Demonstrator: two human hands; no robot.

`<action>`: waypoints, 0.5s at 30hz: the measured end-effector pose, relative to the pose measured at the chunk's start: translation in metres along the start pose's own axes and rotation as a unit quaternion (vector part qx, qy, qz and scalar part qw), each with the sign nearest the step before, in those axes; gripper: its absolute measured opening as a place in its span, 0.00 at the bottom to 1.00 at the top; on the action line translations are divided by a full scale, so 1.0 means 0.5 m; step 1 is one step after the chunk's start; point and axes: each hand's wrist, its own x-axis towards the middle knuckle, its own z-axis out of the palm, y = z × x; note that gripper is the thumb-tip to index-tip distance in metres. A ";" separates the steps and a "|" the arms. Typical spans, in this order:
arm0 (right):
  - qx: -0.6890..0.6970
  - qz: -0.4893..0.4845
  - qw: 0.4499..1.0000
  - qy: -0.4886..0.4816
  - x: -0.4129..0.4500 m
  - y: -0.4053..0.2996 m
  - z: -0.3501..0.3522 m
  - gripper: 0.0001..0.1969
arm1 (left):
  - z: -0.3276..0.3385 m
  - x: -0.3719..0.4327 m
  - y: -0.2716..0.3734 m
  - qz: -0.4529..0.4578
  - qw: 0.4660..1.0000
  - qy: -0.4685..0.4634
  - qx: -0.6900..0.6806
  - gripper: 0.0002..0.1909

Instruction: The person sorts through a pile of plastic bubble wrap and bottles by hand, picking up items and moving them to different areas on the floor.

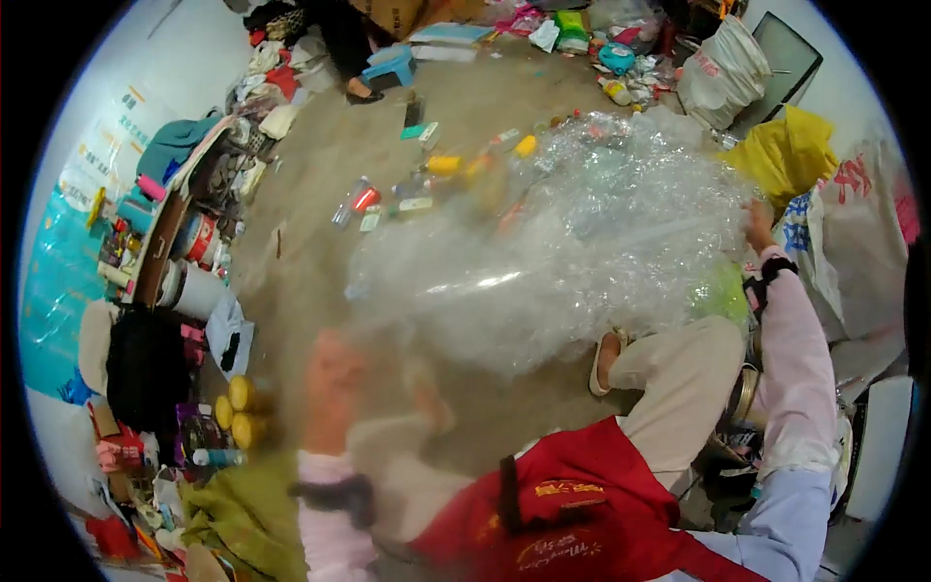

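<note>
A large heap of clear plastic wrap, partly bubbly and crinkled, spreads over the floor before me, its near left part blurred. At its right edge my right hand grips the film. My left hand is raised at the heap's lower left and strongly blurred; its fingers and any hold on the film cannot be made out. Beyond the heap's left side lie a yellow bottle, a clear bottle with a red label and several flattened packs.
A yellow sack and white woven sacks stand at the right. Along the left are a wooden drawer cabinet, a white bucket and yellow-lidded jars. Another person's foot is at the top, beside a blue stool.
</note>
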 end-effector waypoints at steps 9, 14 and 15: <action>-0.193 0.149 0.969 -0.031 -0.096 0.548 -0.292 0.22 | -0.191 0.310 0.031 0.036 0.992 -0.088 -0.086 0.10; -0.167 0.231 0.957 0.050 -0.226 0.594 -0.399 0.22 | -0.193 0.423 0.084 0.075 0.992 -0.043 -0.087 0.07; -0.164 0.245 0.954 0.051 -0.241 0.590 -0.422 0.22 | -0.208 0.422 0.082 0.206 0.962 -0.040 0.174 0.09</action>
